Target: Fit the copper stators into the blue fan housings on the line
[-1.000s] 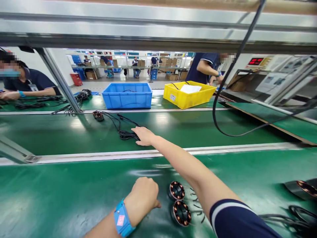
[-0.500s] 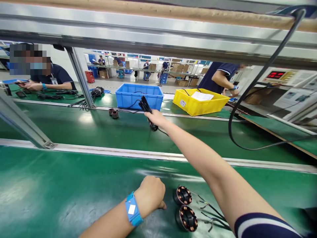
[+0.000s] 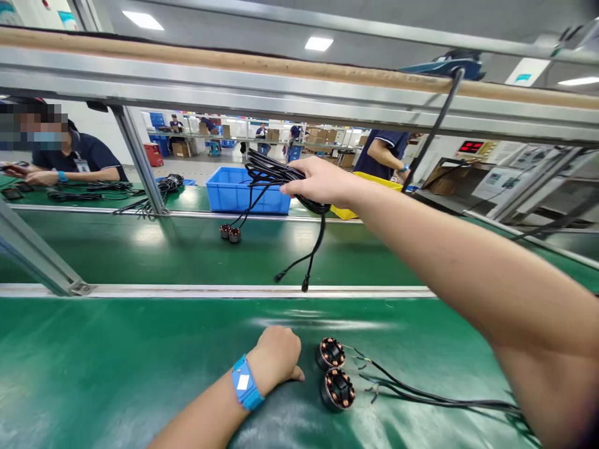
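My right hand [image 3: 322, 181], reaching out over the far green strip, grips a coiled bundle of black cable [image 3: 274, 167]. Two plug ends [image 3: 305, 282] dangle from it below the hand. On its left side, thin leads run down to a pair of small copper-wound motor stators [image 3: 230, 233]; whether these hang or rest on the strip I cannot tell. My left hand [image 3: 277, 355], with a blue wrist strap [image 3: 246, 381], lies closed on the near green surface. Just right of it are two larger stators [image 3: 337, 390], their black cables [image 3: 435, 396] trailing under my right forearm.
Behind the cable stands a blue bin [image 3: 219, 193], and a yellow bin [image 3: 344, 212] is partly covered by my arm. Metal rails [image 3: 187, 290] and a slanted post [image 3: 135, 156] divide the bench. A co-worker [image 3: 93, 156] handles cables at the far left. A cord [image 3: 433, 125] hangs at right.
My right hand has lifted the cable bundle up and toward me, and its plug ends now dangle. The small stators have shifted toward me with it. My left hand has stayed closed on the surface.
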Demonstrator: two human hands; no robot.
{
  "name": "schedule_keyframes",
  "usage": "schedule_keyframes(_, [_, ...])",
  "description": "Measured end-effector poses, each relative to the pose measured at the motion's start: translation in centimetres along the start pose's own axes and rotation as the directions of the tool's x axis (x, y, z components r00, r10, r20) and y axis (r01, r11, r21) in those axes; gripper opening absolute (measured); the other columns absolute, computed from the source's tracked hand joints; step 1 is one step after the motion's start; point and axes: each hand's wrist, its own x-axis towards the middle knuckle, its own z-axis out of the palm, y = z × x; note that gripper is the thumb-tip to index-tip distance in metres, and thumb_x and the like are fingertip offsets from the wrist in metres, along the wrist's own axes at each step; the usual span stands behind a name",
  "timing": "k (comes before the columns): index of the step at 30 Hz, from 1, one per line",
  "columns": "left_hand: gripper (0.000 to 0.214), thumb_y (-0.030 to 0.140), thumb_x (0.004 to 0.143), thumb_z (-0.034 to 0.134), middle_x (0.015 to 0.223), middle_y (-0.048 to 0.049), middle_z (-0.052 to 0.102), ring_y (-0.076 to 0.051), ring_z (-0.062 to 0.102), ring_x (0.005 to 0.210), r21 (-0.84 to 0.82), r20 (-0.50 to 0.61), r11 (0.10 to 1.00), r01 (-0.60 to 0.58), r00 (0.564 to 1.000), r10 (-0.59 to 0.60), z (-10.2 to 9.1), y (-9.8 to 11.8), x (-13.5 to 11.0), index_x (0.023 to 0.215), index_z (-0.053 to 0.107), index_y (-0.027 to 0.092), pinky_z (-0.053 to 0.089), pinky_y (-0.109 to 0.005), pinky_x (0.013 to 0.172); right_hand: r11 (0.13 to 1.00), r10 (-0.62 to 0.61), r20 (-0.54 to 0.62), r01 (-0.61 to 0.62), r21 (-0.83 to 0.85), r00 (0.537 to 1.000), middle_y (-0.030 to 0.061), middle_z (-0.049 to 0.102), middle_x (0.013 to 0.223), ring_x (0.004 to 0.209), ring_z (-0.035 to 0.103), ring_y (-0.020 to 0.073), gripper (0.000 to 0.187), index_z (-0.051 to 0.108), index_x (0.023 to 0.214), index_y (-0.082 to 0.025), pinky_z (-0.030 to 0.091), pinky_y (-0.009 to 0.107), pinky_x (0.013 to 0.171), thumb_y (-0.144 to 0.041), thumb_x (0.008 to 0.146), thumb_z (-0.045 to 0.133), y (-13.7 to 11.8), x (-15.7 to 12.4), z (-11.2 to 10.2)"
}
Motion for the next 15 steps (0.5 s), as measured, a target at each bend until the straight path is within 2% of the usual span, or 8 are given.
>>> schedule_keyframes(4, [0.049, 0.053, 0.077, 0.082, 0.108, -0.0134, 0.075, -0.028, 0.072, 0.103, 0.026, -0.043, 0.997, 0.071, 0.997, -0.07, -0.1, -1.2, -0.5, 0.103, 0.073, 0.013, 0.058, -0.044, 0.092, 0.954, -0.132, 0.103, 0.154, -0.257, 0.986, 0.0018, 0.072, 0.095, 0.083, 0.065, 0.0192, 0.021, 0.072, 0.107, -0.019, 0.048, 0.03, 0.075, -0.029, 0.089, 0.068, 0.5, -7.2, -5.2])
schedule_keyframes(6, [0.042, 0.046, 0.082, 0.079, 0.106, -0.013, 0.074, -0.027, 0.071, 0.101, 0.038, -0.123, 0.984, 0.171, 0.979, -0.166, -0.6, -3.4, -0.6, 0.105, 0.071, 0.012, 0.057, -0.045, 0.091, 0.895, -0.172, 0.105, 0.2, -0.399, 0.979, 0.0031, 0.074, 0.104, 0.088, 0.067, 0.0226, 0.032, 0.069, 0.12, -0.021, 0.05, 0.033, 0.078, -0.034, 0.09, 0.066, 1.1, -12.0, -7.3])
schedule_keyframes(8, [0.041, 0.037, 0.087, 0.071, 0.111, -0.0173, 0.071, -0.032, 0.069, 0.105, 0.037, -0.248, 0.958, 0.284, 0.932, -0.266, -1.3, -6.4, -0.1, 0.117, 0.067, 0.01, 0.055, -0.048, 0.092, 0.812, -0.168, 0.103, 0.197, -0.549, 0.98, 0.0047, 0.075, 0.106, 0.082, 0.069, 0.0246, 0.039, 0.065, 0.129, -0.023, 0.051, 0.036, 0.072, -0.037, 0.092, 0.061, 1.8, -17.3, -8.7])
schedule_keyframes(10, [0.054, 0.033, 0.091, 0.063, 0.133, -0.0252, 0.059, -0.039, 0.061, 0.121, 0.027, -0.386, 0.933, 0.359, 0.865, -0.322, -2.1, -9.7, 1.2, 0.139, 0.052, 0.009, 0.049, -0.053, 0.099, 0.731, -0.159, 0.097, 0.183, -0.658, 0.983, 0.0055, 0.076, 0.105, 0.074, 0.07, 0.0249, 0.042, 0.061, 0.135, -0.027, 0.049, 0.037, 0.063, -0.035, 0.094, 0.055, 2.6, -22.9, -9.0])
schedule_keyframes(12, [0.072, 0.035, 0.092, 0.061, 0.155, -0.0254, 0.038, -0.041, 0.048, 0.137, 0.016, -0.461, 0.933, 0.359, 0.831, -0.311, -3.0, -12.5, 3.0, 0.155, 0.034, 0.016, 0.041, -0.055, 0.109, 0.648, -0.157, 0.052, 0.142, -0.748, 0.986, 0.0062, 0.076, 0.099, 0.067, 0.069, 0.0251, 0.044, 0.059, 0.137, -0.03, 0.046, 0.038, 0.055, -0.031, 0.094, 0.052, 3.4, -28.1, -8.3])
schedule_keyframes(14, [0.079, 0.036, 0.088, 0.066, 0.163, -0.0187, 0.028, -0.038, 0.044, 0.142, 0.02, -0.461, 0.961, 0.277, 0.855, -0.237, -3.9, -14.3, 4.8, 0.158, 0.03, 0.026, 0.039, -0.051, 0.114, 0.559, -0.111, -0.004, 0.059, -0.827, 0.994, 0.0066, 0.072, 0.085, 0.061, 0.066, 0.0249, 0.046, 0.058, 0.137, -0.028, 0.042, 0.038, 0.051, -0.025, 0.092, 0.052, 4.0, -32.6, -6.9])
schedule_keyframes(15, [0.079, 0.034, 0.086, 0.069, 0.163, -0.0155, 0.031, -0.034, 0.049, 0.139, 0.023, -0.444, 0.976, 0.216, 0.877, -0.183, -4.4, -14.6, 5.6, 0.156, 0.034, 0.029, 0.042, -0.045, 0.112, 0.522, -0.051, -0.026, 0.005, -0.853, 0.998, 0.0061, 0.07, 0.079, 0.06, 0.066, 0.0245, 0.048, 0.058, 0.138, -0.026, 0.041, 0.037, 0.051, -0.023, 0.091, 0.053, 4.2, -34.3, -6.1])
